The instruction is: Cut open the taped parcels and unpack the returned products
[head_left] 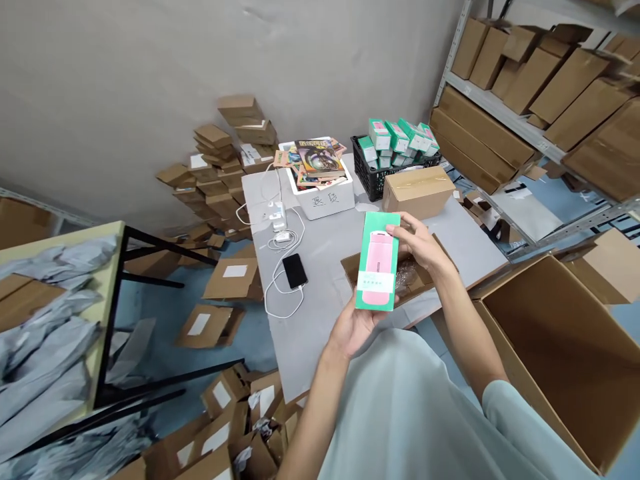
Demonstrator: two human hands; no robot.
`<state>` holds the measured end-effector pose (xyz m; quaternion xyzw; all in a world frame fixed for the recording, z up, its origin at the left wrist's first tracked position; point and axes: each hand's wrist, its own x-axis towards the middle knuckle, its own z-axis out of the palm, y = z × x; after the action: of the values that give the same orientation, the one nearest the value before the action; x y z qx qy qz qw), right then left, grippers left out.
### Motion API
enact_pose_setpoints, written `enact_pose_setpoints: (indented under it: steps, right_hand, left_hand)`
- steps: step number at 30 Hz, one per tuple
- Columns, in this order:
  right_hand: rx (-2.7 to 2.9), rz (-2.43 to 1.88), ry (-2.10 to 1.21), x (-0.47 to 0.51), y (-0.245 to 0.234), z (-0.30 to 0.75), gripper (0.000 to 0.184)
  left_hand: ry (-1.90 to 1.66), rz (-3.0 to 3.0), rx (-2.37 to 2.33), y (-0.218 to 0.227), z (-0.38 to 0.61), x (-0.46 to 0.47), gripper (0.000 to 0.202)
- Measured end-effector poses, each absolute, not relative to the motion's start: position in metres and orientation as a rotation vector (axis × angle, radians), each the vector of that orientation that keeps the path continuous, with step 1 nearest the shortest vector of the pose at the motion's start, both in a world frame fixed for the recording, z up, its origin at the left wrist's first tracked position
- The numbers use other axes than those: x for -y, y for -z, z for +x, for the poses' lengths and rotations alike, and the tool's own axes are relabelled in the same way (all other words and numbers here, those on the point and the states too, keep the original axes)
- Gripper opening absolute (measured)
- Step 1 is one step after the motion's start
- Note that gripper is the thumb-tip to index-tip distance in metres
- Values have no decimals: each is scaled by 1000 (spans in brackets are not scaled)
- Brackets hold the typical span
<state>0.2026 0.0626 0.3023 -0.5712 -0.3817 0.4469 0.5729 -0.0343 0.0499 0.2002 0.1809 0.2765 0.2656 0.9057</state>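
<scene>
I've got one green box [379, 263] just right of centre frame: left hand [351, 328] cupped around its bottom end, right hand [420, 244] pinching its right edge. Worktop's [330, 257] got one phone [295, 271], one black crate [371, 180].

A gray table [327, 243] carries a crate [371, 181], bin [327, 202], carton [420, 192] and phone [295, 271].

Grey wall [150, 67], blue floor [163, 330], grey table [333, 250], metal shelving [500, 112] right, cream-topped table [75, 233] left
</scene>
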Motion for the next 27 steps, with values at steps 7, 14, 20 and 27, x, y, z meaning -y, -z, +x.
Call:
enact_pose_setpoints:
  steps: [7, 14, 20, 27]
  right_hand:
    - [891, -1486, -778, -54, -290, 222, 45]
    - [818, -1228, -1132, -45, -284, 265, 63]
    - [931, -1521, -704, -64, -268, 307, 42]
    - [979, -1215, -1050, -71, -274, 385, 51]
  left_hand:
    - [-658, 587, -631, -215, -15, -47, 61]
    - [-499, 308, -620, -196, 8, -46, 43]
    - [-676, 526, -680, -201, 65, -41, 61]
    - [-621, 360, -729, -197, 123, -47, 51]
